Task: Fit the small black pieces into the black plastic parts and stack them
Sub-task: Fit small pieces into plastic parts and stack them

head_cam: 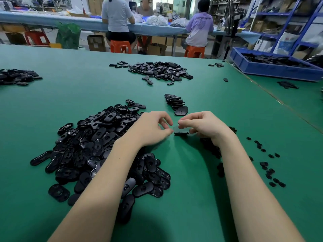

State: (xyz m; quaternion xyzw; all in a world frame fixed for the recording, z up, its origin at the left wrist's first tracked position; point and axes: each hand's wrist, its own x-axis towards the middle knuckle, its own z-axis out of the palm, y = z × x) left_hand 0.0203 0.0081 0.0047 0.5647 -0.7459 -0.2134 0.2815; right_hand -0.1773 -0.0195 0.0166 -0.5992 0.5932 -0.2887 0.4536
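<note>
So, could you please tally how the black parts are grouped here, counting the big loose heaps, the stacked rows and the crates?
big loose heaps of black plastic parts: 3
stacked rows of parts: 1
blue crates of parts: 1
Total: 5

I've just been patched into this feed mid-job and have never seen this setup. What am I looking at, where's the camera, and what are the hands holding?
No machine here: a person works bare-handed, filmed by a camera on their head looking down. The left hand and right hand together pinch one black plastic part above the green table. A big pile of unfitted parts lies left, small black pieces are scattered right, and a finished stack sits just beyond the hands. Farther off lie more piles and a blue bin.
</note>
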